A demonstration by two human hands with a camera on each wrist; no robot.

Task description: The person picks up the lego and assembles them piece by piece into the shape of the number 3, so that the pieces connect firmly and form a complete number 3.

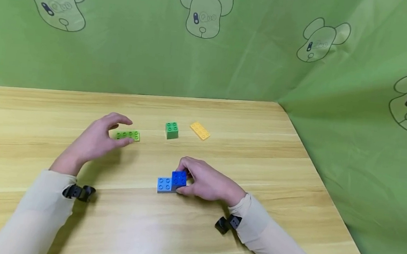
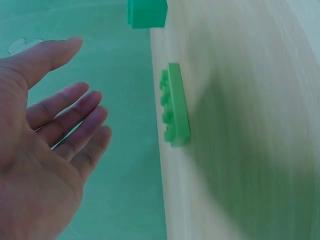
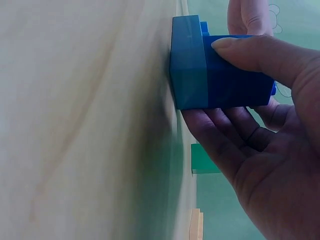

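Note:
Near the middle of the table, my right hand (image 1: 209, 181) pinches a dark blue brick (image 1: 179, 178) that stands on the right end of a light blue brick (image 1: 164, 184). In the right wrist view the thumb lies on the dark blue brick (image 3: 237, 75), with the light blue brick (image 3: 189, 65) against the tabletop. My left hand (image 1: 97, 139) hovers with parted fingers over a flat lime green brick (image 1: 132, 135). The left wrist view shows that hand (image 2: 50, 120) holding nothing, apart from the lime green brick (image 2: 176, 107).
A green brick (image 1: 171, 130) stands farther back on the wooden table (image 1: 246, 139), and a flat orange-yellow brick (image 1: 200, 130) lies to its right. Green cloth (image 1: 133, 55) with printed animal heads hangs behind the table and along its right side.

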